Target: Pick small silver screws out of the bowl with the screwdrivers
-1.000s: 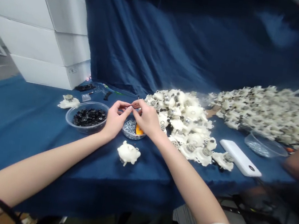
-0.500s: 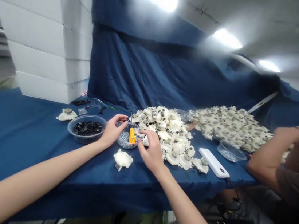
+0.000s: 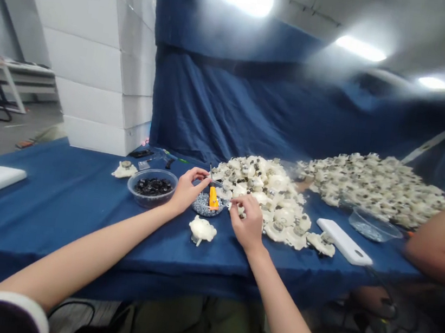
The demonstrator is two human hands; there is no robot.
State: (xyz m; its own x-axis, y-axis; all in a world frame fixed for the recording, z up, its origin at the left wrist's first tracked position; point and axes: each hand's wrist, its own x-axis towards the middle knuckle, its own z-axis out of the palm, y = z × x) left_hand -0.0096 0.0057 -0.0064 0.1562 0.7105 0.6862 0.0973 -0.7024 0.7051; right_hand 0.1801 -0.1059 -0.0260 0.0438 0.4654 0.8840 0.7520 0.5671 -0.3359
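Observation:
My left hand point(image 3: 189, 190) is at the left back of a clear bowl point(image 3: 197, 210) of small silver metal pieces, its thumb and fingertips close together. Whatever they pinch is too small to make out. At that bowl's right rim, the thumb and index finger of my right hand point(image 3: 248, 223) come together; whether they grip the rim or a tiny piece cannot be told. An orange-handled screwdriver point(image 3: 213, 197) leans in the bowl, shaft up. In front of it lies one cream plastic part point(image 3: 202, 230). To the left stands a clear bowl point(image 3: 148, 202) holding small black pieces.
A large pile of cream parts point(image 3: 275, 187) rises behind my right hand, with another pile point(image 3: 376, 181) farther right. White power bank point(image 3: 344, 242), clear container point(image 3: 374, 226) and a co-worker's arm point(image 3: 442, 239) are at right. White boxes point(image 3: 100, 63) stack up at left.
The view has turned left, so everything sits farther right. The right thumb and index finger, apart before, have come together at the bowl's rim. The left hand stays beside the bowl.

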